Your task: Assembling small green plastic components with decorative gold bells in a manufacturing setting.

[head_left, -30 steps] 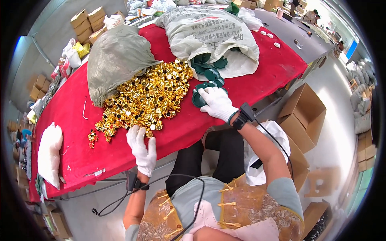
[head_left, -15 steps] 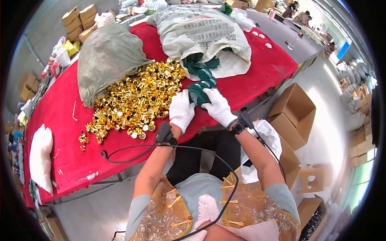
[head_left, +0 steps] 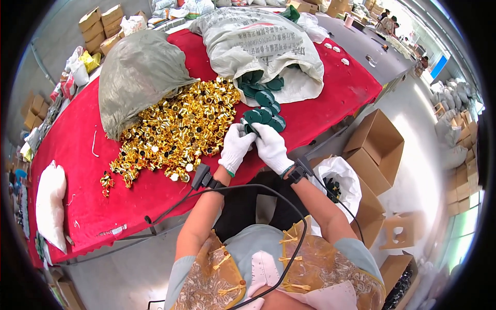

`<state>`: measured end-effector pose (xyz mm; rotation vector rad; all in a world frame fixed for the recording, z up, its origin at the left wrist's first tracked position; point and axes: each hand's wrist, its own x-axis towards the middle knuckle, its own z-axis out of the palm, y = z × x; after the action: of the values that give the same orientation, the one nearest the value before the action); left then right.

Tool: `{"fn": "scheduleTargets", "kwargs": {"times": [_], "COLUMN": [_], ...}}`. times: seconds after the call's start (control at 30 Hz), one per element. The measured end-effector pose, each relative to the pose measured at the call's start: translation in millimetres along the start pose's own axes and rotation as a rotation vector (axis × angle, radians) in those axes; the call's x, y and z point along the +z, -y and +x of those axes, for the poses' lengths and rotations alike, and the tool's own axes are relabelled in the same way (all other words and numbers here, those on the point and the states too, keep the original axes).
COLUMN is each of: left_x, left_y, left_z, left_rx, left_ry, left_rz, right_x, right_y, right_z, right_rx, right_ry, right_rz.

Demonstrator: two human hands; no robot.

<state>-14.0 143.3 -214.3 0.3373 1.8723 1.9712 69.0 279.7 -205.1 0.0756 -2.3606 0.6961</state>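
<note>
L hand [head_left: 235, 147] & R hand [head_left: 270, 147], both in white knit gloves, pressed together, clamped on a dark green disc [head_left: 250, 129] at near edge of red table [head_left: 82, 206]. Loose green discs [head_left: 266, 116] just behind hands, spilling from white woven sack [head_left: 258, 41]; shiny gold caps [head_left: 175, 129] heaped just L of hands, below grey sack [head_left: 137, 75]. Open cardboard box [head_left: 374, 150] on floor, R of table.

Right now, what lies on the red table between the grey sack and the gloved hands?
In the head view, a heap of gold caps covers the red table between the grey sack and the gloved left hand.
</note>
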Motion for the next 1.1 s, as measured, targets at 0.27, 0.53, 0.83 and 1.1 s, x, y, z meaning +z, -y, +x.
{"fn": "scheduleTargets", "kwargs": {"times": [0.27, 0.53, 0.83, 1.1], "left_x": [4.9, -23.3, -43.8, -42.3], "left_y": [-17.5, -36.8, -26.2, -11.8], "left_z": [-30.5, -76.2, -100.7, -100.7], "left_rx": [0.005, 0.258, 0.204, 0.196], "left_ry": [0.218, 0.185, -0.002, 0.031], "left_rz": [-0.293, 0.028, 0.016, 0.002], "right_x": [-22.8, -51.5, -12.9, 13.0], "right_y": [6.9, 30.3, -40.1, -35.3], "right_z": [-8.4, -8.1, 66.4, 77.6], "right_rx": [0.121, 0.391, 0.284, 0.273], "right_ry": [-0.067, 0.327, 0.253, 0.324], "right_rz": [0.215, 0.934, -0.492, -0.528]}}
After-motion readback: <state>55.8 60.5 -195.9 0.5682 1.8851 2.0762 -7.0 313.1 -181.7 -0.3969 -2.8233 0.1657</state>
